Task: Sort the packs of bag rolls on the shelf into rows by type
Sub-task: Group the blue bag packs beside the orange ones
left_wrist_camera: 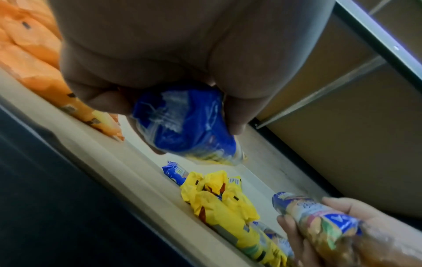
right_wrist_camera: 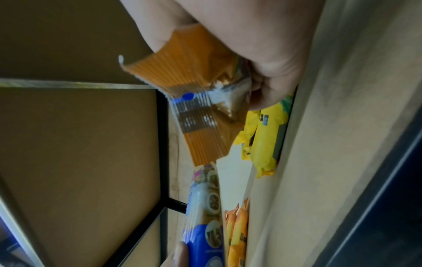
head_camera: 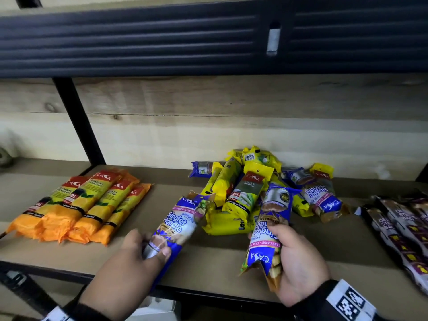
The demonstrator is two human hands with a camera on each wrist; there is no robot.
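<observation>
My left hand (head_camera: 148, 249) grips the lower end of a blue "Singlet Handle" pack (head_camera: 178, 223), held slanted just above the shelf board (head_camera: 208, 260); the left wrist view shows its blue end (left_wrist_camera: 182, 124) between my fingers. My right hand (head_camera: 284, 242) holds a second blue pack (head_camera: 271, 228) upside down, its orange sealed end (right_wrist_camera: 198, 90) sticking out by the palm. Behind both lies a mixed heap of yellow packs (head_camera: 238, 193) with more blue packs (head_camera: 322, 195) among them. A row of orange packs (head_camera: 78, 205) lies side by side at the left.
Dark purple-and-black packs (head_camera: 403, 228) lie in a row at the shelf's right end. A black upright post (head_camera: 76, 117) stands at the back left. The upper shelf's dark ribbed front (head_camera: 139, 42) hangs overhead. A wooden back panel (head_camera: 231, 126) closes the rear.
</observation>
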